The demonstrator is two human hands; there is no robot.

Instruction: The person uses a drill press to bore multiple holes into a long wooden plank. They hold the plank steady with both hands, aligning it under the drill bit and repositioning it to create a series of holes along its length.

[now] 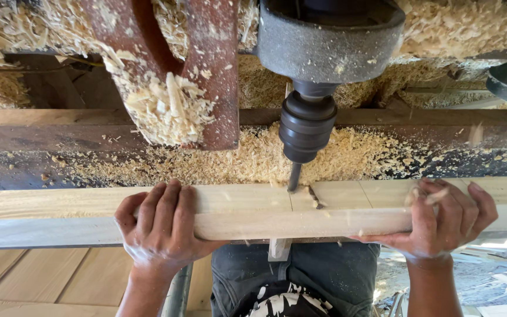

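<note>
The left hand (161,226) is clamped over the top and near face of a pale wooden rail (253,208), fingers curled across its upper surface. The right hand (446,220) grips the same rail further along, fingers wrapped over the top edge. The rail lies horizontally across the machine's worktop (42,232), and the two hands stand well apart on either side of the cutting point, which appears to steady the piece against the tool. A dark bit (294,176) in a black chuck (307,126) meets the rail's far edge between the hands; pencil lines cross the wood beside the contact point, and a small slot (315,198) sits just to the bit's right. Loose chips hang in the air near the right hand. Wood shavings (253,155) lie thick on the timber ledge behind the rail and cling to the rust-red frame (212,70). Pale boards (36,276) lie below the worktop.
</note>
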